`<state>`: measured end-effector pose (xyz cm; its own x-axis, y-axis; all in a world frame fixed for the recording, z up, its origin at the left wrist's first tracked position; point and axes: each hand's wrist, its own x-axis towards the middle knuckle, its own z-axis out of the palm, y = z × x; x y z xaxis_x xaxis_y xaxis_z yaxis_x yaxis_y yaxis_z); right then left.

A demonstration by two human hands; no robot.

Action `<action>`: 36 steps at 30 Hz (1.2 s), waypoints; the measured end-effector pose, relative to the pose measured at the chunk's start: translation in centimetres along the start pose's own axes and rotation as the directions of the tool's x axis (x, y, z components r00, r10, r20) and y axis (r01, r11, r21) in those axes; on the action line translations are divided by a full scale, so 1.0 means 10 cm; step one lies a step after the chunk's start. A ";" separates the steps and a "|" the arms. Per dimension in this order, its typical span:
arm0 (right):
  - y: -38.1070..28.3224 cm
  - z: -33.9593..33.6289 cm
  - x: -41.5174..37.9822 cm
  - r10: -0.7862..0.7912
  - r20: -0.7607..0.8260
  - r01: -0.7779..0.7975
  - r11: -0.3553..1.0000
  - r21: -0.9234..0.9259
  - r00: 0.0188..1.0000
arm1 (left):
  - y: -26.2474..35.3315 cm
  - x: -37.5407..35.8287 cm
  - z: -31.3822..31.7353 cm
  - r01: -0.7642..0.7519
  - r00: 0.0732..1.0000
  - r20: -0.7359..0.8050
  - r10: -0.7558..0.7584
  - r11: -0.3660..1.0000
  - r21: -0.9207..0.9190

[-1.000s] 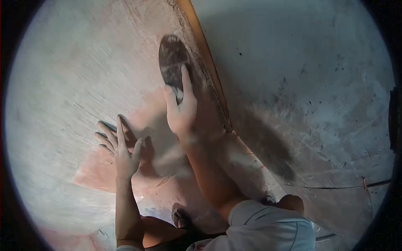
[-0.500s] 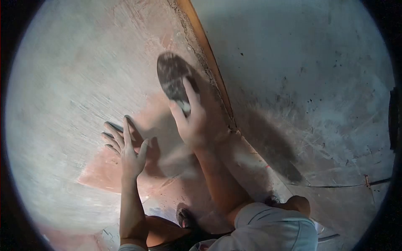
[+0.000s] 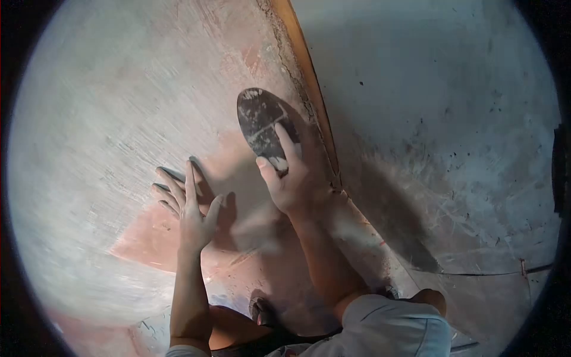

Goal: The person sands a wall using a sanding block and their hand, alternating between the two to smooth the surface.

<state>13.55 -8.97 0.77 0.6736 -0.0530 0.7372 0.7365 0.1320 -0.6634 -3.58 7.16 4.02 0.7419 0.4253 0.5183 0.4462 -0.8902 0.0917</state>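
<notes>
My right hand (image 3: 293,181) grips the lower end of a dark oval sanding pad (image 3: 259,122) with pale scuffed patches. The thumb and index finger show on its upper face; the other fingers are hidden. Under the pad lies a wide pinkish-grey surface (image 3: 119,119), rubbed and streaked. To the left, my left hand (image 3: 189,202) rests on that same surface with its fingers spread, holding nothing. Dark shadows fall beside both hands.
An orange-brown edge strip (image 3: 309,77) with a rough, cracked border runs down right of the pad. Beyond it stretches a grey, speckled surface (image 3: 452,113). A thin dark cable (image 3: 482,274) crosses at lower right. My shoe (image 3: 260,308) shows near the bottom.
The view has shifted slightly, so most things sit further right. The sanding pad, blurred before, now looks sharp and lies a little nearer to me. My left hand remains spread on the surface.
</notes>
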 end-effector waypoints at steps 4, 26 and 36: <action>-0.18 -0.01 0.41 0.227 0.084 -0.234 0.968 0.094 0.970 | 0.01 -0.01 0.05 0.010 1.000 0.010 -0.010 1.000 0.019; 0.05 0.13 0.52 0.149 0.129 -0.168 0.975 0.146 0.980 | 0.04 0.04 0.12 0.004 0.999 0.038 -0.007 0.997 0.082; 0.15 0.12 0.28 0.103 0.080 -0.118 0.970 0.215 0.991 | 0.02 0.02 0.09 -0.028 0.998 0.066 0.022 0.995 0.101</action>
<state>16.50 -7.70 1.97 0.7385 0.0405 0.6731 0.6214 0.3468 -0.7026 -2.92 7.23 3.40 0.7829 0.4156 0.4630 0.4731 -0.8810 -0.0091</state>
